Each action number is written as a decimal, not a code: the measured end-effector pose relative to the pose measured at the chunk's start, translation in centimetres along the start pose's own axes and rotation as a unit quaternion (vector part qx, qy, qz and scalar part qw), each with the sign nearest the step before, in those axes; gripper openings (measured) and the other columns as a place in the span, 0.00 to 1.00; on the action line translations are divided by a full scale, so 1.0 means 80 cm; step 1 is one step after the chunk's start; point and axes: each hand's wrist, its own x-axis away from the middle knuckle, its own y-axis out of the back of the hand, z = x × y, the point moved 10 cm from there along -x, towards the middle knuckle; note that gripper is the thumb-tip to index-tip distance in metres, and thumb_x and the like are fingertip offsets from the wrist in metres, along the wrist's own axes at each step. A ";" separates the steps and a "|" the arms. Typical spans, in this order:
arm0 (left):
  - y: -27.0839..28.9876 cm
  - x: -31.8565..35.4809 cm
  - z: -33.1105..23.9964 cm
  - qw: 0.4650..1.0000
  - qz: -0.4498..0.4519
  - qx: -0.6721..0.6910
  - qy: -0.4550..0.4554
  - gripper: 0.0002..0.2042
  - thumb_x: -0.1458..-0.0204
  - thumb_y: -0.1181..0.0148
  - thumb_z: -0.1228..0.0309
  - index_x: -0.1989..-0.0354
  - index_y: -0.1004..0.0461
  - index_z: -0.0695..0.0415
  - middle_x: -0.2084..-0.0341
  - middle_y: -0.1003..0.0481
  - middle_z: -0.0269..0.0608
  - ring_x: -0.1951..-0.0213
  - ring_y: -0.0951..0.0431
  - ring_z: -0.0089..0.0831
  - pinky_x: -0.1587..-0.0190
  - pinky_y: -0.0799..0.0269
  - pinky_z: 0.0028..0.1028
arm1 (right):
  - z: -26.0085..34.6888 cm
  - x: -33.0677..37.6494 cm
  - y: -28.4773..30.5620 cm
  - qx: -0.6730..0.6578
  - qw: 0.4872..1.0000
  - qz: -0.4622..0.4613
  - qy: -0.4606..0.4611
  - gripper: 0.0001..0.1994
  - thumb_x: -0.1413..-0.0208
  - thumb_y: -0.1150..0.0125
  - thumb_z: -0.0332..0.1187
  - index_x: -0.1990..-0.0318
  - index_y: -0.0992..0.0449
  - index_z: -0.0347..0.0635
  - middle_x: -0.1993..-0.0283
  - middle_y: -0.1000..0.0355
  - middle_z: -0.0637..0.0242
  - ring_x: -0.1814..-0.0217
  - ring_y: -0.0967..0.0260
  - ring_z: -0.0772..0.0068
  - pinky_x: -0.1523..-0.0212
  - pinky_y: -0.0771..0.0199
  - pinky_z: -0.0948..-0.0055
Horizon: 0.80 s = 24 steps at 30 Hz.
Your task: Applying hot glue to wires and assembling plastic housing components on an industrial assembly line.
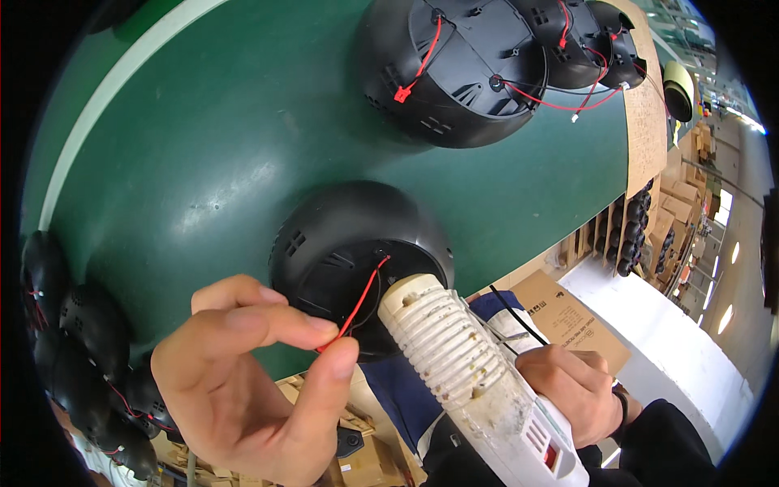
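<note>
My left hand pinches a thin red and black wire pair between thumb and forefinger. The pair rises from a hole in a round black plastic shell, which lies with its hollow side facing me. My right hand is closed round a white hot glue gun with a ribbed, stained barrel and a red switch. Its front end reaches over the lower right of the shell's opening, and the tip itself is out of sight. Most of the gun's grip is hidden too.
Larger black shells with red and black leads stand at the far right of the green table. More dark shells crowd the left edge. Cardboard lies beyond my right hand, near a white surface.
</note>
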 end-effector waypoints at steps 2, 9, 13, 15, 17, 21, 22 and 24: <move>0.004 0.004 0.002 1.000 -0.018 0.001 -0.003 0.26 0.51 0.31 0.77 0.45 0.36 0.62 0.71 0.26 0.40 0.59 0.31 0.33 0.44 0.40 0.40 | -0.001 0.003 0.002 -0.006 1.000 0.008 -0.005 0.13 0.54 0.33 0.28 0.63 0.25 0.30 0.65 0.27 0.56 0.72 0.24 0.63 0.75 0.22 0.69; 0.007 0.017 0.020 1.000 -0.018 -0.004 0.022 0.24 0.51 0.33 0.77 0.45 0.36 0.63 0.71 0.26 0.40 0.59 0.31 0.33 0.44 0.40 0.40 | -0.005 -0.001 0.012 -0.009 0.999 -0.030 -0.009 0.11 0.52 0.34 0.28 0.62 0.25 0.30 0.61 0.25 0.52 0.71 0.22 0.63 0.74 0.22 0.70; 0.022 0.018 0.029 1.000 -0.004 -0.025 0.004 0.35 0.50 0.37 0.65 0.36 0.44 0.65 0.49 0.32 0.59 0.43 0.33 0.48 0.37 0.42 0.46 | 0.006 0.009 0.014 -0.011 0.998 -0.055 -0.009 0.10 0.50 0.33 0.30 0.63 0.24 0.33 0.60 0.23 0.52 0.73 0.21 0.64 0.74 0.22 0.73; 0.020 0.016 0.031 0.998 0.008 -0.054 -0.022 0.40 0.51 0.40 0.61 0.32 0.50 0.66 0.39 0.39 0.68 0.36 0.36 0.56 0.35 0.43 0.49 | 0.009 0.008 0.026 -0.009 0.996 -0.087 -0.009 0.10 0.50 0.31 0.32 0.65 0.23 0.35 0.64 0.22 0.54 0.73 0.21 0.65 0.74 0.22 0.75; 0.011 0.016 0.051 0.998 0.028 0.054 0.022 0.42 0.54 0.40 0.65 0.31 0.51 0.67 0.35 0.42 0.66 0.31 0.42 0.56 0.31 0.49 0.49 | 0.002 -0.009 0.019 -0.010 0.999 0.018 -0.038 0.11 0.50 0.34 0.30 0.61 0.24 0.34 0.56 0.23 0.55 0.70 0.20 0.64 0.73 0.20 0.72; 0.006 0.034 0.056 0.986 0.148 0.042 0.064 0.49 0.65 0.41 0.73 0.28 0.56 0.65 0.31 0.47 0.65 0.27 0.49 0.54 0.28 0.56 0.49 | 0.022 -0.004 0.027 -0.028 0.998 0.027 -0.043 0.15 0.51 0.35 0.28 0.56 0.26 0.35 0.55 0.25 0.58 0.64 0.22 0.58 0.70 0.19 0.68; 0.005 0.044 0.053 0.980 0.183 0.031 0.078 0.52 0.69 0.41 0.73 0.27 0.57 0.63 0.30 0.49 0.65 0.27 0.51 0.54 0.28 0.58 0.50 | 0.028 0.001 0.029 -0.029 0.999 0.019 -0.040 0.15 0.52 0.35 0.28 0.55 0.27 0.35 0.56 0.25 0.59 0.63 0.23 0.56 0.68 0.19 0.67; -0.009 0.053 0.046 0.965 0.246 -0.015 0.087 0.52 0.68 0.49 0.85 0.26 0.63 0.64 0.27 0.56 0.57 0.26 0.53 0.52 0.28 0.54 0.49 | 0.019 0.006 0.023 -0.108 0.993 0.013 -0.037 0.16 0.54 0.34 0.29 0.56 0.28 0.36 0.60 0.26 0.57 0.62 0.24 0.49 0.62 0.23 0.59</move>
